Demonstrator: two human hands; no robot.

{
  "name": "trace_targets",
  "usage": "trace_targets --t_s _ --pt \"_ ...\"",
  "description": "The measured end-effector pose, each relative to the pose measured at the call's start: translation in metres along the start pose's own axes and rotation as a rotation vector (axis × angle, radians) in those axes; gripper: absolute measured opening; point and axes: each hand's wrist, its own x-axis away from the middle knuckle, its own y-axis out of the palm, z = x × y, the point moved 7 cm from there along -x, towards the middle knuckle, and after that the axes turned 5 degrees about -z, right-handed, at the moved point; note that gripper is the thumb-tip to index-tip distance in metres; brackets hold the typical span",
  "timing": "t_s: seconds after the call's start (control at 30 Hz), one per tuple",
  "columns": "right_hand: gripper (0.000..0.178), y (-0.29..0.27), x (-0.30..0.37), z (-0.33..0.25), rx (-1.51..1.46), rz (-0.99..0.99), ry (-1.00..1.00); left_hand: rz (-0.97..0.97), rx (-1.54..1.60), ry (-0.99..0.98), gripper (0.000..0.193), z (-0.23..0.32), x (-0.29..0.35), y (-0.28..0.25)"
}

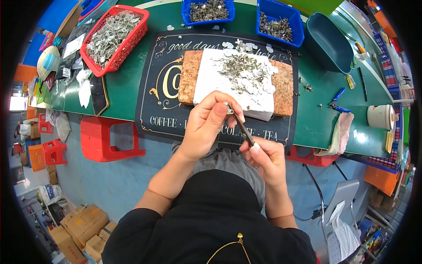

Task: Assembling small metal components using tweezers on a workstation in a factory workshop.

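My left hand [201, 128] is closed, with thumb and fingers pinching a small shiny metal piece [230, 111]. My right hand [270, 159] grips the lower end of a slim dark tool [247, 133], whose upper end reaches the piece at my left fingertips. Its exact kind is hard to make out. Just beyond both hands, a white block [206, 72] carries a heap of small silvery metal pieces [246, 70]. Brown speckled blocks stick out at its left [190, 77] and right [283, 88]. A black printed mat [147, 112] lies beneath.
At the far left stands a red basket [90, 64] of metal pieces. Two blue bins, one behind the mat [209, 21] and one farther right [288, 40], hold more. Right are a teal tub [327, 44], blue-handled pliers [339, 101], a cloth [340, 132] and a white jar [379, 117].
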Motion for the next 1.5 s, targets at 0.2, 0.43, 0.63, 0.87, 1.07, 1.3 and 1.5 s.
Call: trace_targets --t_s 0.2,0.43,0.63,0.87,1.07,1.3,1.5 --pt "0.027 0.017 0.011 0.02 -0.372 -0.024 0.095 0.021 0.103 -0.122 0.035 -0.007 0.009 0.004" --pt "0.021 0.011 0.017 0.019 -0.342 -0.006 0.0 -0.046 0.139 -0.089 0.029 -0.01 0.007 0.011" --pt "0.033 0.036 0.01 0.023 -0.729 -0.21 0.179 -0.017 0.285 0.008 0.028 -0.009 0.01 0.005" --pt "0.029 0.028 0.029 0.048 -1.1 -0.121 0.329 0.037 0.227 -0.135 0.022 -0.014 0.007 0.016" --pt "0.03 0.028 0.028 0.027 -1.057 -0.396 0.313 -0.003 0.263 -0.005 0.014 -0.014 0.007 0.023" --pt "0.039 -0.045 0.03 0.024 -0.458 -0.082 0.1 -0.002 0.286 -0.014 0.016 -0.003 -0.003 0.016" --pt "0.043 -0.126 0.03 -0.02 0.559 0.785 -0.104 -0.145 0.007 -0.028 0.018 -0.031 -0.023 0.06"
